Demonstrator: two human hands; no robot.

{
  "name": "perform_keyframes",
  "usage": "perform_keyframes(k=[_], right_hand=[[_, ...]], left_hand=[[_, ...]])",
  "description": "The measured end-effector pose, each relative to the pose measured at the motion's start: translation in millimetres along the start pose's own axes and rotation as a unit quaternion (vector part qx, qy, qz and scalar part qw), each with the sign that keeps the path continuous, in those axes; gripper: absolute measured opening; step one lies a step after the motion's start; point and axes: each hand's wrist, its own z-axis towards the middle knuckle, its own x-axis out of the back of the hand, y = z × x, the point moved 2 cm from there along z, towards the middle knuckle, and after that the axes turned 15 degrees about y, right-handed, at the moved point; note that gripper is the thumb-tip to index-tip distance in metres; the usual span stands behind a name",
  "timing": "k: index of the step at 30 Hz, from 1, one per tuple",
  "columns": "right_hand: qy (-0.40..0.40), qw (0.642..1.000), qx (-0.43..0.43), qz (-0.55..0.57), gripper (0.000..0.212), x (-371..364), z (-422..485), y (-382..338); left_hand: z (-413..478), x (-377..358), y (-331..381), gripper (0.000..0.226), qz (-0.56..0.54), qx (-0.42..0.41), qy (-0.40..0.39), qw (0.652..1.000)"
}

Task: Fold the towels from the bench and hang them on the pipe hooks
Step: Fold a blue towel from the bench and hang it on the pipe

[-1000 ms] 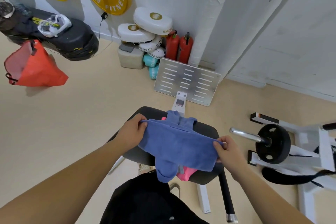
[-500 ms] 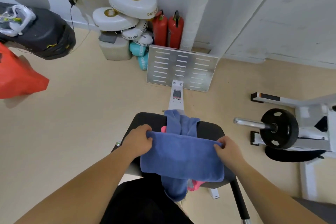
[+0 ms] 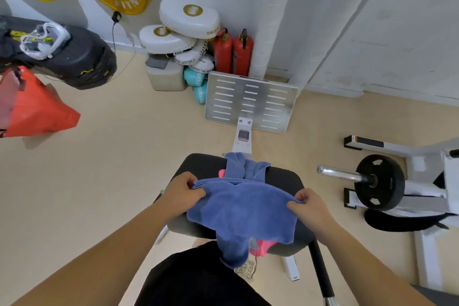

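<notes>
I hold a blue towel (image 3: pixel 242 208) stretched over the black bench pad (image 3: pixel 285 179). My left hand (image 3: pixel 182 190) pinches its left top corner and my right hand (image 3: pixel 309 206) pinches its right top corner. The towel sags between them and its lower edge hangs toward me. Under it, a second blue towel (image 3: pixel 244 166) lies lengthwise along the pad, and a pink towel (image 3: pixel 262 247) peeks out at the pad's near edge. A white wrapped pipe (image 3: pixel 268 32) rises in the wall corner; no hooks are visible.
A slotted metal footplate (image 3: pixel 250 102) stands beyond the bench. Two red fire extinguishers (image 3: pixel 233 53) and stacked white boxing pads (image 3: pixel 183 32) sit by the wall. A barbell plate on a white rack (image 3: pixel 378 182) is to the right. An orange bag (image 3: pixel 37 109) hangs left.
The towel stays pinched at both corners; its middle now sags and my hands sit slightly closer over the pad. My view tilted back up, showing the yellow plates again.
</notes>
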Motion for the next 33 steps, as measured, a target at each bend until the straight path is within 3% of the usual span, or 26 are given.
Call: perform_keyframes(k=[5, 10, 15, 19, 22, 33], right_hand=[[-0.017, 0.994, 0.027, 0.106, 0.007, 12, -42, 11], [-0.046, 0.990, 0.050, 0.124, 0.011, -8, -69, -19], [-0.068, 0.988, 0.029, 0.136, 0.010, -68, -83, -66], [-0.067, 0.988, -0.016, 0.140, 0.008, -124, -87, -96], [-0.054, 0.990, -0.031, 0.129, 0.020, -151, -85, -100], [-0.062, 0.994, 0.026, 0.083, 0.029, -132, -86, -79]], left_hand=[[-47, 28, -12, 0.014, -0.140, -0.007, 0.082, 0.987], [-61, 59, -27, 0.012, -0.167, -0.016, 0.186, 0.968], [-47, 96, -59, 0.015, -0.166, 0.033, 0.216, 0.962], [-29, 122, -74, 0.012, -0.166, 0.028, 0.210, 0.963], [-20, 120, -74, 0.010, -0.160, 0.010, 0.178, 0.971], [-29, 16, -25, 0.015, -0.081, -0.096, 0.046, 0.991]])
